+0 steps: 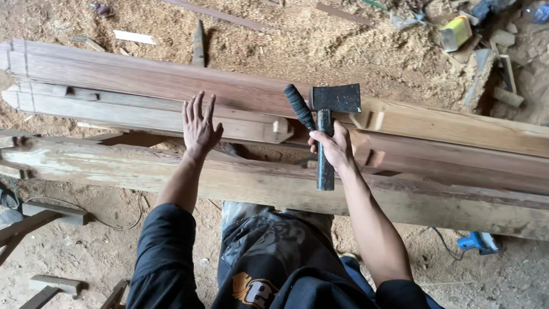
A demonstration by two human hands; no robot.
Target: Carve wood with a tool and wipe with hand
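Two bare hands work over long reddish-brown timber beams, seen from the head camera. Left hand rests flat, fingers spread, on the beams. Right hand grips a black steel hatchet mid-handle, beside a black ribbed chisel handle. Head-heavy and rigid, it likely handles best gripped lower.

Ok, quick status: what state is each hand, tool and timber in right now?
Left hand: open, fingers spread, flat on the timber.
Right hand: closed around two tool handles.
Hatchet: held upright, head up.
Black-handled tool: held alongside, tip hidden.
Reddish beam: lying flat, notched.
Front beam: lying flat, worn.
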